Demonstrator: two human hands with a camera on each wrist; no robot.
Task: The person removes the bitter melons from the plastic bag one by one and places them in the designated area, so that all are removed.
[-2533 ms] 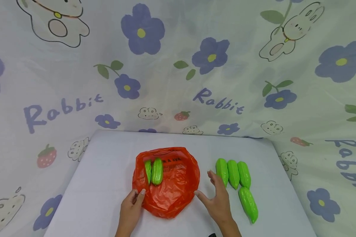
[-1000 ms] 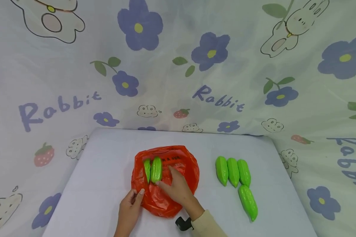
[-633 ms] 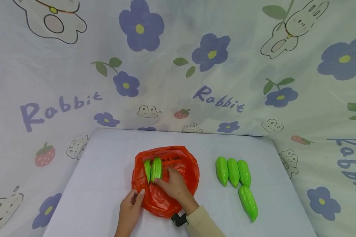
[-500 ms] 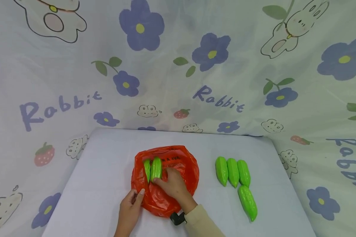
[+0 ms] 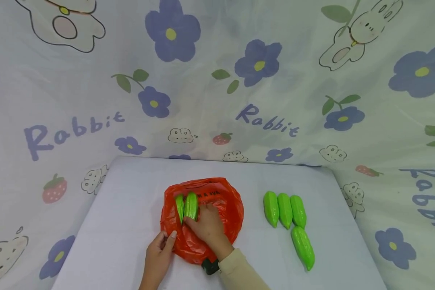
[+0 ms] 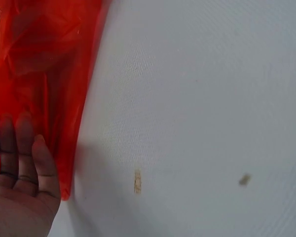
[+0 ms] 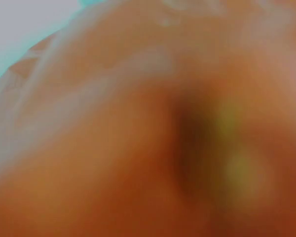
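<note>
A red plastic bag [image 5: 217, 237] stands on the table with its mouth spread wide. My left hand [image 5: 158, 253] pinches its near left rim; in the left wrist view the fingers [image 6: 24, 153] lie straight against the outside. Within the bag lie two long, glossy green vegetables with lengthwise ridges. Red plastic partly covers the left one [image 5: 179, 207]. Reaching in from the front, my right hand [image 5: 209, 227] holds the right green vegetable [image 5: 191, 205], thumb at its near end and fingers along its right side. The fingertips are hidden. The right wrist view is an orange-red blur.
On the right of the white table [image 5: 130, 193], three green vegetables [image 5: 284, 211] lie side by side, and one more [image 5: 303, 247] touches them from nearer the front. A black wrist device [image 5: 210, 266] sits by the right sleeve. A printed curtain [image 5: 217, 92] encloses the back and sides.
My right hand has come from beside the bag into it, then edged left onto the right-hand vegetable. The left hand keeps its hold on the rim. The vegetables on the table stay put.
</note>
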